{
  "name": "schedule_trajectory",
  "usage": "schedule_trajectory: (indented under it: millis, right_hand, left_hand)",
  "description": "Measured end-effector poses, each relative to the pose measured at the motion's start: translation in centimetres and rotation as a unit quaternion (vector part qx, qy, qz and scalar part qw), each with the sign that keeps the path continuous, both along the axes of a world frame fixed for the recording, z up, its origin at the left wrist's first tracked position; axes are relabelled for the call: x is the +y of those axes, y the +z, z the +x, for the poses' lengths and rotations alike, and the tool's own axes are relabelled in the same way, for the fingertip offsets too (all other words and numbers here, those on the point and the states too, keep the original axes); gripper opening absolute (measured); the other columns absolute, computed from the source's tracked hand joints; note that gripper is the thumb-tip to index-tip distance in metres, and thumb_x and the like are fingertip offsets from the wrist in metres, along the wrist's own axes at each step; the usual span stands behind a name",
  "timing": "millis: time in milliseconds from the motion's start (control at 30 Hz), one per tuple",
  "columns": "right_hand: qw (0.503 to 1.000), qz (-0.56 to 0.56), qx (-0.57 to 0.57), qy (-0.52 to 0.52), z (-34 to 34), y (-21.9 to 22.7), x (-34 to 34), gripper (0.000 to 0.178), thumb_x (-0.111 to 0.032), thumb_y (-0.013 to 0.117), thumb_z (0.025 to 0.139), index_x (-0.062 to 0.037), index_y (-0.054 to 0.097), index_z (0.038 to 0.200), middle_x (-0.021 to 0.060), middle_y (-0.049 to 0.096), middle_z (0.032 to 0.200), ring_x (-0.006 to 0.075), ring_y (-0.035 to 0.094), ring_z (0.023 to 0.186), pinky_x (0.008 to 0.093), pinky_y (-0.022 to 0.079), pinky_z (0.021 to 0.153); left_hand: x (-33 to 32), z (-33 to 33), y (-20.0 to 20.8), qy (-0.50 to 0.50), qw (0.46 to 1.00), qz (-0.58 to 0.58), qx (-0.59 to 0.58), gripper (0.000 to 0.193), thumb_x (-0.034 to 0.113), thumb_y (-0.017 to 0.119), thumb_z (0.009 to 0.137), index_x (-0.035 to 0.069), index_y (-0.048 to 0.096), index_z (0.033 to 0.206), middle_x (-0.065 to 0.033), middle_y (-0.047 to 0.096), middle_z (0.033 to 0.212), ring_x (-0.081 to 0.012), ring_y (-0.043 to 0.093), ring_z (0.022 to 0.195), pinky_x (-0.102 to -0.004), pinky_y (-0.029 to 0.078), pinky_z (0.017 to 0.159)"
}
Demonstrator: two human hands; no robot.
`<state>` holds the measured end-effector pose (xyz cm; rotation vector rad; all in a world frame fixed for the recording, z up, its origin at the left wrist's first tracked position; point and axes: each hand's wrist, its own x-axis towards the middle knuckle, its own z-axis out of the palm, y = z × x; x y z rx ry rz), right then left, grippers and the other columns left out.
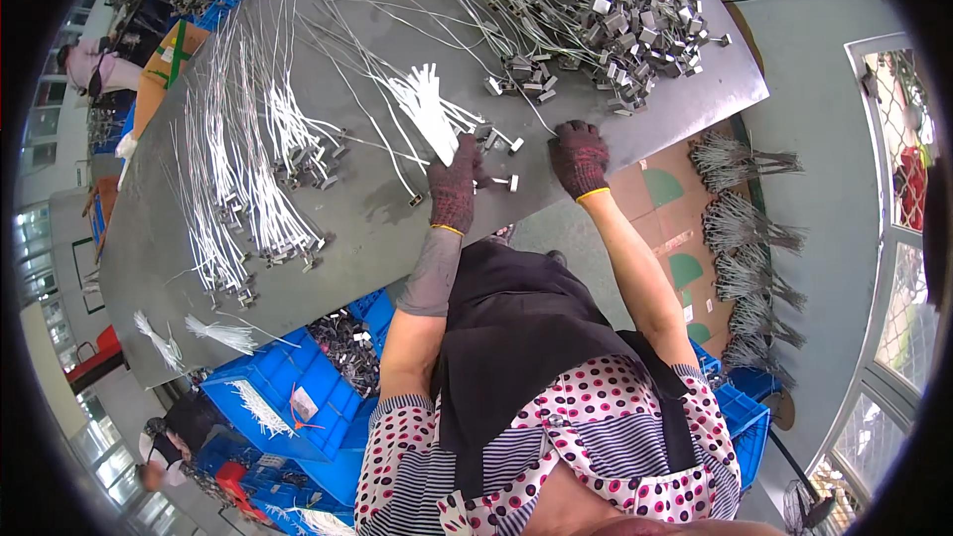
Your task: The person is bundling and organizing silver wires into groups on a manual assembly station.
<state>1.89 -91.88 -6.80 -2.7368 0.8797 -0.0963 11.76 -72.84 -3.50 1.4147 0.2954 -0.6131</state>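
Observation:
My left hand (453, 189), in a dark red and black knit glove, is closed on a bundle of thin white sleeves (425, 104) that fans out away from me over the table. Just right of that hand lie a few small metal end pieces (514, 145) on wires. My right hand (579, 155), gloved alike, is at the table's near edge with its fingers curled. A thin wire (537, 114) runs to its fingertips from the far side, so it seems pinched there; the fingers partly hide the wire's end.
A large heap of wires with metal end pieces (645, 35) covers the far right of the grey table (387, 228). Sleeved wire bundles (223, 159) lie at left. Blue crates (288, 392) stand below the near left edge. More wire bundles (749, 218) rest at right. Other people are at far left.

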Motion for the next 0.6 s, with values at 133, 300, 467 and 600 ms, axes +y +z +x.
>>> schedule_trajectory:
  millis: [133,300,467,600]
  right_hand:
    - [0.984,0.163,-0.074,0.0,-4.8,1.2,-0.7,0.022,-0.023,0.064,0.085,-0.0088,0.071,0.1,0.0177,0.068,0.095,0.035,0.067,0.087,0.0442,0.053,0.079]
    - [0.815,0.543,-0.17,-0.112,-14.1,5.0,0.6,0.032,-0.017,0.066,0.086,0.0023,0.068,0.111,0.0129,0.072,0.092,0.0203,0.069,0.078,0.0314,0.055,0.074]
    - [0.737,0.638,-0.146,-0.169,-24.5,7.3,3.4,0.023,-0.012,0.065,0.084,0.0019,0.066,0.102,0.0066,0.068,0.085,0.0115,0.06,0.068,0.0259,0.049,0.06]
    - [0.747,0.621,-0.02,-0.238,-33.6,4.5,5.2,0.026,-0.02,0.068,0.087,0.0015,0.068,0.102,0.0062,0.067,0.081,0.0127,0.061,0.071,0.0276,0.05,0.066]
  left_hand:
    - [-1.5,-2.4,1.6,-0.093,0.993,-0.062,-0.038,0.029,0.026,0.072,0.088,-0.001,0.067,0.092,-0.0073,0.067,0.08,-0.0133,0.057,0.052,-0.0306,0.05,0.049]
    - [-4.3,-5.4,0.6,-0.151,0.985,0.022,0.077,0.029,0.029,0.075,0.086,0.001,0.07,0.093,-0.0089,0.07,0.077,-0.0112,0.052,0.045,-0.0275,0.044,0.042]
    - [-6.6,-8.2,-3.6,-0.22,0.967,-0.107,0.076,0.029,0.022,0.07,0.089,-0.004,0.066,0.102,-0.0138,0.069,0.085,-0.0212,0.065,0.064,-0.0373,0.061,0.059]
    - [-7.4,-8.8,-5.8,-0.169,0.921,-0.26,0.237,0.03,0.004,0.061,0.094,-0.005,0.059,0.123,-0.018,0.066,0.11,-0.0317,0.069,0.093,-0.0523,0.06,0.086]
